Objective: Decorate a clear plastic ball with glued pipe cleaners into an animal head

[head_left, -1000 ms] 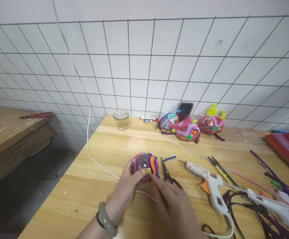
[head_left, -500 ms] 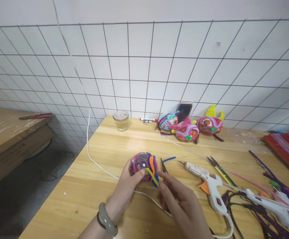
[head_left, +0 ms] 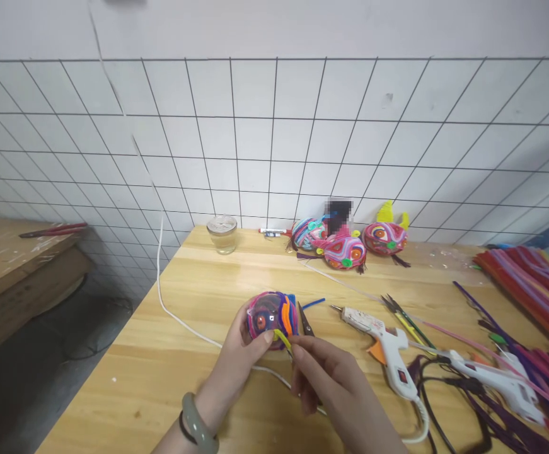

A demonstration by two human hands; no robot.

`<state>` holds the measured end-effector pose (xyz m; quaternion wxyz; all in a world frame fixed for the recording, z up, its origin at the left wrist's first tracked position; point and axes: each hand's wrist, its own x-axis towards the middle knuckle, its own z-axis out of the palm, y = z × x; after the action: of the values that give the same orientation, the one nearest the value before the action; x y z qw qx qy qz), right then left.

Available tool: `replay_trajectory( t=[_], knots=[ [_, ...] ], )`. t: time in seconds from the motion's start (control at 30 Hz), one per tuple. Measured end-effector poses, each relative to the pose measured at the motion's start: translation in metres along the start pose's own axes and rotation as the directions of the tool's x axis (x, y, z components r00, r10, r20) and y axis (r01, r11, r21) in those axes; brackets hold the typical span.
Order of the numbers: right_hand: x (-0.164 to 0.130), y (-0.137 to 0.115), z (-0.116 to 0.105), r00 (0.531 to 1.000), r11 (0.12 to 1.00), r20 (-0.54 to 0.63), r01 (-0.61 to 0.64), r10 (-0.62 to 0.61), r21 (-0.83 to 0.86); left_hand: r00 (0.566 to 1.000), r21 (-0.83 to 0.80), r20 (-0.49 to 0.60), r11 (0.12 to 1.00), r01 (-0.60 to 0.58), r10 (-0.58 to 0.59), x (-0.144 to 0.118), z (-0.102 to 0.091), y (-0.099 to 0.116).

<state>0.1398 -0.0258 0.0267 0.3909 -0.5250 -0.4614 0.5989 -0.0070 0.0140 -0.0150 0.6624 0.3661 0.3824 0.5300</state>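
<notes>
Pale wood forms the table (head_left: 193, 296), which stands against a white tiled wall (head_left: 274, 145). Near the front edge, about midway along it, the left hand (head_left: 236, 369) cups a ball wrapped in coloured pipe cleaners (head_left: 270, 315), its thumb pressed on the ball's near face beside a yellow pipe cleaner (head_left: 282, 339); a grey-green bangle (head_left: 198, 424) circles that wrist. The right hand (head_left: 338, 394) is closed, with forefinger and thumb pinching the free end of the yellow pipe cleaner, just right of the ball. The two hands nearly touch. Small scissors (head_left: 305, 320) show their blades just behind the right hand, and a short blue pipe cleaner (head_left: 312, 303) lies just beyond them.

To the right of the hands lies a white glue gun (head_left: 382, 340), nozzle pointing left; a second glue gun (head_left: 496, 380) rests nearer the right edge among dark purple pipe cleaners (head_left: 473, 403). A white cord (head_left: 174, 315) hangs down the wall, crosses the left edge and runs over the table behind the hands. Along the back edge stand a glass jar (head_left: 222, 233) and, to its right, three finished pipe-cleaner figures (head_left: 345, 243). A heap of red and pink pipe cleaners (head_left: 529, 284) fills the back right corner. Beyond the left edge, a separate board surface (head_left: 4, 252) carries a red-handled tool (head_left: 52, 231).
</notes>
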Motion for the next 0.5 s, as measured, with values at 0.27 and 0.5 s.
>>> replay_trajectory(
  t=[0.27,0.5],
  knots=[
    [0.0051,0.0095,-0.0052,0.989,0.971,-0.092,0.092,-0.114,-0.221,0.982,-0.107,0.174,0.990,0.097,-0.077,-0.0021,0.0060,0.0048],
    [0.0032,0.0088,-0.0063,0.975,0.928,-0.089,0.161,-0.201,-0.337,0.985,-0.011,0.142,0.995,0.100,-0.097,-0.0037,0.0070,0.0077]
  ],
)
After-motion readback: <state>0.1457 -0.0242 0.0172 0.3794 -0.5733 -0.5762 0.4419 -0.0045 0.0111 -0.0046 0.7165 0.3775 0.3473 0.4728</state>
